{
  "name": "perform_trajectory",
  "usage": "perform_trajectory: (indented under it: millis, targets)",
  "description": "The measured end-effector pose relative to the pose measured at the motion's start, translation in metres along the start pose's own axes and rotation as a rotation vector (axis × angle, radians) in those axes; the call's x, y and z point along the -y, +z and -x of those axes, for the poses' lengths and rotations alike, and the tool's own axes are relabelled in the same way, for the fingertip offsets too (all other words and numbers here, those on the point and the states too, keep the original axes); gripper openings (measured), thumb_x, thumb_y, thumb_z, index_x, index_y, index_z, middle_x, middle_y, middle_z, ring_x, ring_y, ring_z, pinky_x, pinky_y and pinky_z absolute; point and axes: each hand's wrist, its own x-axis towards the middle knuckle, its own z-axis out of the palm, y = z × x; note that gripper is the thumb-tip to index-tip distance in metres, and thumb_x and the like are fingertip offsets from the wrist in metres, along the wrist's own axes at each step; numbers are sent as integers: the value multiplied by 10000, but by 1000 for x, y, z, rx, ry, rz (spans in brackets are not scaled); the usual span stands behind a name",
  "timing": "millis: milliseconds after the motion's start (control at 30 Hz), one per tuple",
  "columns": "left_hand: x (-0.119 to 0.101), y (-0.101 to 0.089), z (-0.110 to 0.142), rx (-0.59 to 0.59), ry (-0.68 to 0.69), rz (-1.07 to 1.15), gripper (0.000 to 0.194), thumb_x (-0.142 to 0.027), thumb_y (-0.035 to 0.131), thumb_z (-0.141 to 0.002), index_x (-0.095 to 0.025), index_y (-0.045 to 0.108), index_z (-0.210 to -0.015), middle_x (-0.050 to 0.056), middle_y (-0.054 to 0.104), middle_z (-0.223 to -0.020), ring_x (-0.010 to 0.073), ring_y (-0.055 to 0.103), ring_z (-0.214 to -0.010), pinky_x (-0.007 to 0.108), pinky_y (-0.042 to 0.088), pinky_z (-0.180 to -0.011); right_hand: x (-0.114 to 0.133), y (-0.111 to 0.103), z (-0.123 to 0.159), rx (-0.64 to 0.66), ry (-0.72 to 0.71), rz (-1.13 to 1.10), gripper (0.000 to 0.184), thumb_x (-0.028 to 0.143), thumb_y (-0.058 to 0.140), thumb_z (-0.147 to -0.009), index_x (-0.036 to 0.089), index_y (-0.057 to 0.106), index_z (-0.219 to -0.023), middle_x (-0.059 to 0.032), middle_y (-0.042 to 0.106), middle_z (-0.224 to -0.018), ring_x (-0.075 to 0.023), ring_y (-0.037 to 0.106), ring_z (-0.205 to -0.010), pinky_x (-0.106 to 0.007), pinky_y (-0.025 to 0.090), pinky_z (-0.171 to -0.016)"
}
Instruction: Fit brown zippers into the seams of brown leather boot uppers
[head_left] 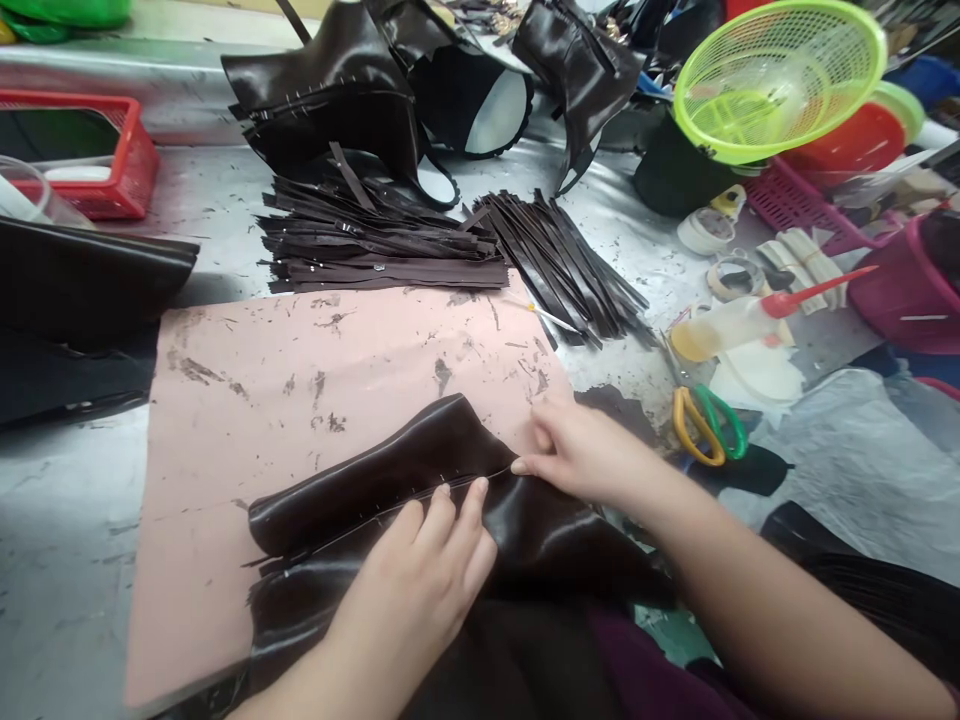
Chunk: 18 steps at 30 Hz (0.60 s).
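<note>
Left hand: nearest the camera, palm down on a dark brown leather upper; fingers a little apart and almost straight, tips along the seam, pressing without closing around anything.
Right hand: farther off and to the right; fingers curled, thumb tip touching the seam; cannot tell whether the edge is gripped.
Leather upper: at near centre, partly on a pink sheet, near side overhanging toward the person; short pale marks beside the seam.
Pink sheet: on the silvery table, dark smears across its surface.
Far edge of sheet: stacked dark zips, with a sheaf of narrow strips to their right.
Beyond the zips: more dark uppers.
Right side: scissors, orange and green handles; near them, a red-nozzled bottle of yellowish liquid; farther, a lime-green basket, tilted.
Far left: red basket.
</note>
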Motion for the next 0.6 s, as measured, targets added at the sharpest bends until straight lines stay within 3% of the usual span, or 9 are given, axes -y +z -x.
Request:
perform_trajectory:
  millis: [100,167,267,333,467,533,600]
  targets:
    - [0,-1,0,2,1,3,189,-246,553,-752,-176,617,-915,86,544,-1231,263,545,-968,346,402,-684,-6,-23,-18,42,71,185,312,466,627,-658,198,487,-737,-19,544,-710,-169,511,-615,-258,340,-500]
    - [-1,0,2,-9,2,-6,209,-226,540,-755,-162,615,-940,102,530,-1244,269,538,-998,346,409,-696,-13,-39,-34,-69,121,266,294,405,598,-693,194,522,-884,-53,575,-848,-186,544,-693,-267,371,-545]
    - [-4,-1,8,-53,-13,-23,233,-186,506,-765,-137,616,-965,123,546,-1217,266,523,-1043,346,417,-756,-20,-56,-60,-249,154,386,469,346,595,-690,181,486,-1116,-118,521,-1107,-233,561,-849,-296,410,-632]
    - [-7,-3,14,-74,-46,-57,253,-163,490,-771,-118,619,-984,128,589,-1143,258,534,-1017,344,422,-779,-21,-61,-76,-243,171,453,438,294,578,-694,156,525,-1106,-140,529,-1112,-254,560,-895,-308,419,-665]
    - [-14,-8,34,-24,-134,-99,343,-159,511,-770,-111,577,-1103,103,627,-1022,222,578,-834,320,452,-661,-19,-59,-94,-150,266,512,260,162,534,-692,126,630,-932,-155,612,-968,-260,574,-903,-318,421,-687]
    - [-15,-8,46,-45,-142,-81,343,-165,507,-782,-92,571,-1110,113,622,-1042,223,578,-879,318,463,-704,-12,-59,-89,-155,283,523,251,140,505,-710,108,627,-926,-179,622,-951,-282,579,-901,-345,422,-688]
    - [-15,-8,60,-78,-168,-67,327,-167,498,-795,-73,577,-1098,121,617,-1066,238,562,-968,329,455,-792,2,-60,-69,-265,288,498,261,168,458,-757,98,598,-966,-191,627,-915,-302,581,-881,-377,421,-689]
